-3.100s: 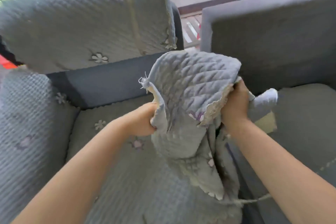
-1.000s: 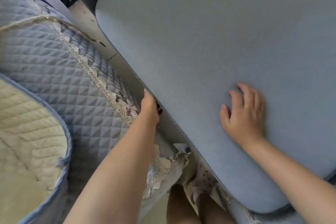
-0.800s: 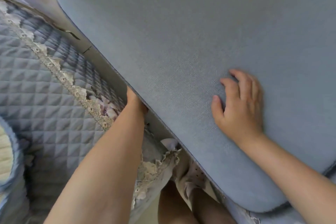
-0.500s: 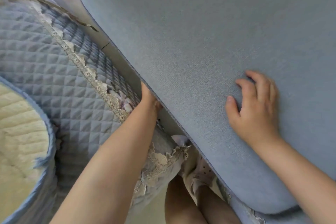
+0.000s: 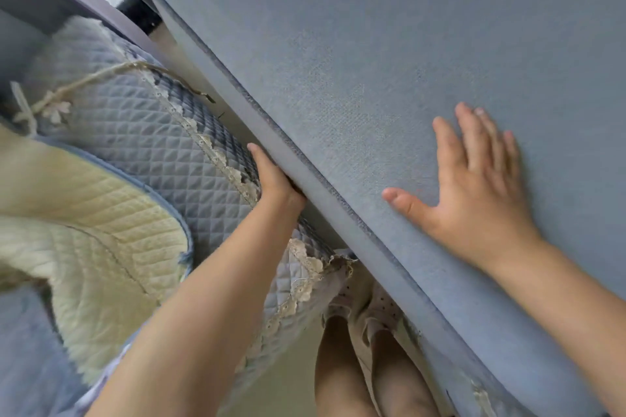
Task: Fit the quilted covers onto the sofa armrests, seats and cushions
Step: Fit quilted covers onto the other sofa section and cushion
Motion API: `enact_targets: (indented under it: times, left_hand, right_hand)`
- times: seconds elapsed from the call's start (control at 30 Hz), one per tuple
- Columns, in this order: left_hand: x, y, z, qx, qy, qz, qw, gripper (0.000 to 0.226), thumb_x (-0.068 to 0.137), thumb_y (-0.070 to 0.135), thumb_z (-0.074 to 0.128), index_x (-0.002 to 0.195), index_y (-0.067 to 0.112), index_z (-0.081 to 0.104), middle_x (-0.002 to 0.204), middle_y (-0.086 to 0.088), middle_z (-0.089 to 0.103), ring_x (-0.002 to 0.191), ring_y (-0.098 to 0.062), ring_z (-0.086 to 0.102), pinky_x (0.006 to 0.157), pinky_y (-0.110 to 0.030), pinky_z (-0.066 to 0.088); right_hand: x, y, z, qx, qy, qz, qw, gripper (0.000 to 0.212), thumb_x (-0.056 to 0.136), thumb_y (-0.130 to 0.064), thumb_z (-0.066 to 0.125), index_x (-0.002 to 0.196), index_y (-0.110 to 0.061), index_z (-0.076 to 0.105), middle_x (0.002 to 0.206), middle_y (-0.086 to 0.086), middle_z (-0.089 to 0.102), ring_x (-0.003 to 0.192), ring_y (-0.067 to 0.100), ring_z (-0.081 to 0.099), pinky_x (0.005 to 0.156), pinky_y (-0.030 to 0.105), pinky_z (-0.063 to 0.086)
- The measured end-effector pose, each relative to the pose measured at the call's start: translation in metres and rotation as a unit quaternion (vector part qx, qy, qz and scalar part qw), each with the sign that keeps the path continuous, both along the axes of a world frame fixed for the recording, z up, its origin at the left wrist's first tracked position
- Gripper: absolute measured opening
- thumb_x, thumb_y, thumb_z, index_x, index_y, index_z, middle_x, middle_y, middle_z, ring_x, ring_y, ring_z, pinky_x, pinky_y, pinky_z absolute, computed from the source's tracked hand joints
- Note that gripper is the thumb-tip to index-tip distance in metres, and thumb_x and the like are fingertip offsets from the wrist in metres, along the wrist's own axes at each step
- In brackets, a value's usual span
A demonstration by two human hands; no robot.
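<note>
The plain grey cushion (image 5: 389,54) fills the right. The quilted cover (image 5: 152,142) drapes the armrest left of it. The right hand (image 5: 474,186), curled 0.5 s ago, now lies flat, fingers spread. The left hand (image 5: 274,179) sits in the gap; its fingers are hidden, grip unclear.

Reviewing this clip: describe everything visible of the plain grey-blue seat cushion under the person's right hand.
The seat cushion is large, plain grey-blue woven fabric with no quilted cover on it, and fills the upper right of the view. A piped seam runs along its rounded edge. It lies tilted, one long edge running diagonally. The right hand rests flat on its top face, fingers spread. The left hand reaches under that edge, its fingers hidden. The quilted cover with lace trim lies beside it.
</note>
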State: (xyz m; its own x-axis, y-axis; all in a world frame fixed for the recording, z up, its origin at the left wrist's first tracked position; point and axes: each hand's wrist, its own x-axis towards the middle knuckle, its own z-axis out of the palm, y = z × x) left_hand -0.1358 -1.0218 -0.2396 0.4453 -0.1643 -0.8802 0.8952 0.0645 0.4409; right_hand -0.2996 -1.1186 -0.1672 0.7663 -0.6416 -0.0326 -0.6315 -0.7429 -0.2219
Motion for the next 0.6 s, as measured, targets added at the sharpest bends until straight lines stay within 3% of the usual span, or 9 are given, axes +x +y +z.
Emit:
enact_targets:
  times: [0.07, 0.13, 0.23, 0.3, 0.4, 0.5, 0.6]
  left_hand:
    - [-0.001, -0.005, 0.035, -0.014, -0.006, -0.001, 1.000, 0.066, 0.085, 0.070, 0.026, 0.115, 0.021, 0.059, 0.117, -0.006, 0.064, 0.111, -0.028, 0.058, 0.098, -0.045, 0.046]
    - [-0.005, -0.015, 0.075, -0.034, -0.005, 0.009, 0.999, 0.066, 0.084, 0.069, 0.032, 0.121, 0.020, 0.058, 0.122, -0.005, 0.062, 0.111, -0.026, 0.058, 0.099, -0.045, 0.045]
    - [-0.013, -0.033, 0.133, -0.074, 0.004, 0.002, 0.997, 0.064, 0.082, 0.068, 0.039, 0.121, 0.021, 0.057, 0.117, -0.002, 0.063, 0.104, -0.022, 0.060, 0.089, -0.042, 0.048]
    - [-0.021, -0.041, 0.161, -0.090, 0.011, -0.040, 0.995, 0.068, 0.079, 0.069, 0.041, 0.123, 0.020, 0.055, 0.118, -0.002, 0.063, 0.107, -0.022, 0.058, 0.088, -0.042, 0.047]
    - [-0.032, -0.050, 0.198, -0.096, 0.003, -0.095, 0.991, 0.074, 0.077, 0.070, 0.044, 0.130, 0.018, 0.051, 0.129, -0.006, 0.057, 0.119, -0.024, 0.054, 0.102, -0.044, 0.041]
    - [-0.043, -0.062, 0.228, -0.104, -0.023, -0.105, 0.989, 0.070, 0.081, 0.067, 0.043, 0.131, 0.017, 0.050, 0.131, -0.006, 0.056, 0.120, -0.024, 0.052, 0.105, -0.042, 0.039]
    - [-0.046, -0.073, 0.252, -0.109, -0.042, -0.117, 0.986, 0.064, 0.085, 0.062, 0.042, 0.132, 0.018, 0.048, 0.131, -0.004, 0.056, 0.120, -0.024, 0.053, 0.102, -0.038, 0.042]
  right_hand:
    - [-0.003, -0.009, 0.043, 0.014, 0.011, 0.003, 1.000, 0.110, 0.071, -0.084, 0.013, 0.128, 0.006, 0.042, 0.133, 0.034, 0.042, 0.123, 0.050, 0.041, 0.097, 0.064, 0.030]
    - [-0.006, -0.015, 0.086, 0.012, 0.018, 0.017, 1.000, 0.114, 0.059, -0.085, 0.034, 0.129, 0.005, 0.044, 0.134, 0.032, 0.043, 0.122, 0.049, 0.043, 0.096, 0.061, 0.033]
    - [-0.010, -0.014, 0.133, -0.053, -0.017, 0.026, 0.998, 0.088, 0.044, -0.053, 0.081, 0.106, 0.002, 0.054, 0.110, 0.029, 0.060, 0.097, 0.045, 0.061, 0.079, 0.052, 0.050]
    - [-0.013, -0.012, 0.158, -0.095, -0.016, 0.021, 0.995, 0.062, 0.048, -0.036, 0.085, 0.086, -0.006, 0.045, 0.087, 0.018, 0.061, 0.075, 0.035, 0.061, 0.062, 0.036, 0.050]
    - [-0.021, -0.026, 0.189, -0.172, 0.011, 0.021, 0.985, 0.042, 0.060, -0.037, 0.078, 0.069, -0.009, 0.047, 0.066, 0.010, 0.053, 0.056, 0.026, 0.054, 0.048, 0.026, 0.038]
    - [-0.012, -0.048, 0.216, -0.188, 0.100, 0.027, 0.977, 0.043, 0.040, -0.044, 0.085, 0.051, -0.014, 0.056, 0.050, 0.003, 0.052, 0.039, 0.019, 0.050, 0.043, 0.015, 0.031]
    - [0.002, -0.065, 0.237, -0.219, 0.113, 0.027, 0.969, 0.038, 0.018, -0.025, 0.082, 0.038, -0.015, 0.052, 0.039, -0.002, 0.046, 0.027, 0.013, 0.042, 0.047, 0.011, 0.013]
